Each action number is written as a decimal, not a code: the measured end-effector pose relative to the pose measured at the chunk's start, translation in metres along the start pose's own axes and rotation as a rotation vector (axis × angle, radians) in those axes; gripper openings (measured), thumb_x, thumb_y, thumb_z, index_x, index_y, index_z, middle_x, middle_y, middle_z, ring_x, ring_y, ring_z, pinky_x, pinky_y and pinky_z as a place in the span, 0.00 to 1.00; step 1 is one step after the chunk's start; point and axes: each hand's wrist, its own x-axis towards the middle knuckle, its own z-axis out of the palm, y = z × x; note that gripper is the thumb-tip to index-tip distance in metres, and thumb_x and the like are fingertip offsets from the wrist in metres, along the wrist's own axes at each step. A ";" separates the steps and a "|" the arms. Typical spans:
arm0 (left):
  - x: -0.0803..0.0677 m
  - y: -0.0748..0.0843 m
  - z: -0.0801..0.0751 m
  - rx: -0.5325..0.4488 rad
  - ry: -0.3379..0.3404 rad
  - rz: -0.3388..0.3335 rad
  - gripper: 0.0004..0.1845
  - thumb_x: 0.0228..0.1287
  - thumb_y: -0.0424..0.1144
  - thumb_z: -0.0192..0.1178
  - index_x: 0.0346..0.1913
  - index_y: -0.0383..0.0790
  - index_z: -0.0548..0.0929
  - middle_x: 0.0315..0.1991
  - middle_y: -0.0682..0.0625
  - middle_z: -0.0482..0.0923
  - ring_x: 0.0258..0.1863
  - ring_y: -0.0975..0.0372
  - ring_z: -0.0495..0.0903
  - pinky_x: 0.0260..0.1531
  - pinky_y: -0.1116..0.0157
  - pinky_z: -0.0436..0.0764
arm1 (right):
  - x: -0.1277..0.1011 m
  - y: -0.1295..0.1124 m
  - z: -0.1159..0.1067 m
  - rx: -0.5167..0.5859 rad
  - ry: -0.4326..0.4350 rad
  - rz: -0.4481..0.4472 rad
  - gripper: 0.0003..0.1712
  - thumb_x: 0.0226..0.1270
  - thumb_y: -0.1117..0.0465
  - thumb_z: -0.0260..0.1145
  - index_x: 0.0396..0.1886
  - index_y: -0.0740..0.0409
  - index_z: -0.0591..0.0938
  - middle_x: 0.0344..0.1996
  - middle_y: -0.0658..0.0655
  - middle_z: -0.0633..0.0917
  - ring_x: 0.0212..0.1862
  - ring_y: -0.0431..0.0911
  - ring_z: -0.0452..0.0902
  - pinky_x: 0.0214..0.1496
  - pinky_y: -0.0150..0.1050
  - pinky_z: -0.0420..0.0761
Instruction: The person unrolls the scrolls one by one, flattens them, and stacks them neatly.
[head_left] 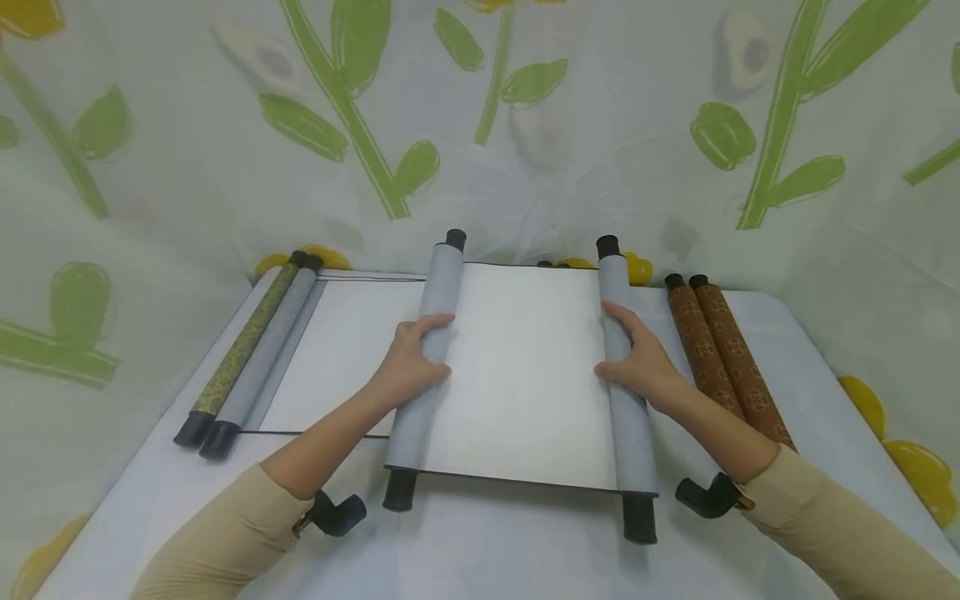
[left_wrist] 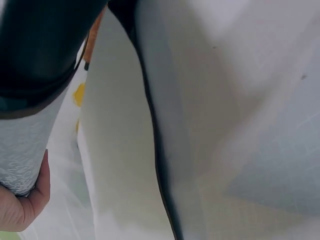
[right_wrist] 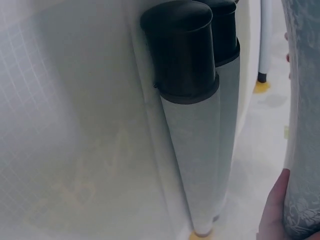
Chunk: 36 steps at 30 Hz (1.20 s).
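A grey scroll lies partly unrolled on the white table (head_left: 487,550), with a blank pale sheet (head_left: 525,375) between its two rolls. My left hand (head_left: 412,358) grips the left roll (head_left: 414,429) around its middle. My right hand (head_left: 637,358) grips the right roll (head_left: 633,433) the same way. Both rolls have black end caps. In the left wrist view the palm (left_wrist: 20,210) cups the textured grey roll (left_wrist: 25,145) beside the sheet (left_wrist: 120,150). The right wrist view shows the palm (right_wrist: 272,210) against the grey roll (right_wrist: 302,125).
A second scroll (head_left: 247,350), green-patterned and grey, lies at the table's left with its sheet (head_left: 337,350) running under the held one. A brown patterned scroll (head_left: 720,350) lies at the right. Two capped rolls (right_wrist: 195,150) lie side by side in the right wrist view. Flowered cloth hangs behind.
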 end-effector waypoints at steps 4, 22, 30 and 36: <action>0.001 -0.002 -0.004 0.005 0.009 -0.006 0.39 0.48 0.28 0.57 0.67 0.52 0.67 0.63 0.36 0.56 0.54 0.45 0.66 0.45 0.46 0.73 | 0.001 0.000 -0.002 -0.006 -0.018 -0.010 0.53 0.51 0.75 0.61 0.75 0.52 0.50 0.74 0.65 0.48 0.73 0.62 0.42 0.68 0.64 0.48; 0.001 -0.006 -0.010 0.064 0.018 -0.040 0.40 0.47 0.28 0.60 0.67 0.53 0.66 0.64 0.36 0.54 0.54 0.43 0.65 0.47 0.41 0.73 | 0.001 0.007 -0.010 -0.042 -0.037 0.001 0.53 0.51 0.72 0.68 0.75 0.56 0.51 0.74 0.66 0.49 0.73 0.64 0.41 0.69 0.64 0.47; 0.001 -0.010 -0.021 0.027 0.008 -0.030 0.40 0.52 0.28 0.53 0.70 0.53 0.60 0.66 0.35 0.55 0.56 0.43 0.65 0.45 0.42 0.73 | -0.001 0.004 -0.023 -0.030 -0.047 -0.050 0.52 0.50 0.75 0.60 0.75 0.56 0.48 0.73 0.70 0.47 0.71 0.64 0.43 0.64 0.65 0.52; -0.001 -0.010 -0.027 0.026 -0.006 -0.018 0.38 0.56 0.29 0.50 0.71 0.52 0.57 0.67 0.34 0.53 0.60 0.42 0.62 0.48 0.37 0.70 | -0.001 0.005 -0.032 0.007 -0.093 -0.088 0.51 0.53 0.76 0.56 0.75 0.58 0.44 0.73 0.70 0.42 0.72 0.62 0.37 0.66 0.65 0.46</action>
